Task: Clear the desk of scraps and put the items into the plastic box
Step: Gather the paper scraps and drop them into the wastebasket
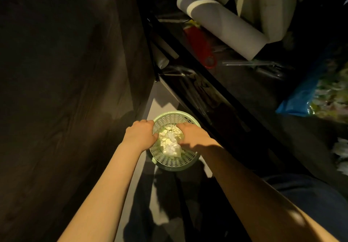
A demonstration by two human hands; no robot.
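Dim floor (pixel 160 108): left fingers (pixel 150 124) grip basket rim (pixel 170 114); right fingers (pixel 182 127), perhaps curled, touch scraps (pixel 170 143).

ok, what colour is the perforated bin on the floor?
The bin is pale green; the head view shows it.

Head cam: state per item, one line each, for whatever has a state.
pale green perforated plastic basket: upright on the floor, partly full.
white paper scraps: piled inside the basket.
left hand: grips the basket's left rim.
right hand: reaching down into the scraps; grasp not visible.
grey cream-striped roll: rolled up, lying on its side.
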